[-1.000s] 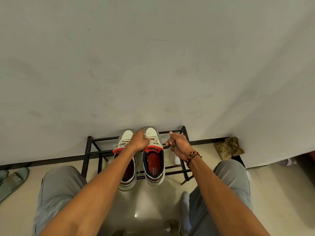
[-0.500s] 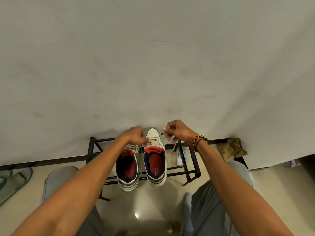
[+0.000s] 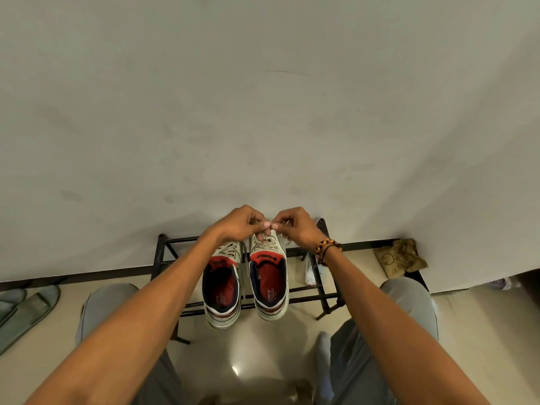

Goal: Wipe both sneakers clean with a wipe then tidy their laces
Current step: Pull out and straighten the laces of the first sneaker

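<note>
Two white sneakers with red and navy linings stand side by side on a black metal shoe rack (image 3: 163,252), toes toward the wall. My left hand (image 3: 241,223) and my right hand (image 3: 295,226) meet over the toe end of the right sneaker (image 3: 270,285). Both pinch its white laces (image 3: 266,239), fingertips almost touching. The left sneaker (image 3: 222,290) stands untouched, its laces loose. A white packet (image 3: 309,268), perhaps the wipes, lies on the rack to the right of the shoes.
A plain wall rises right behind the rack. A crumpled brown bag (image 3: 399,258) lies at the wall to the right. Grey slippers (image 3: 26,308) sit on the floor at far left. My knees in grey trousers flank the rack.
My hands were apart, pulling the lace ends sideways. They have come together above the right sneaker's toe end. The view has tilted a little.
</note>
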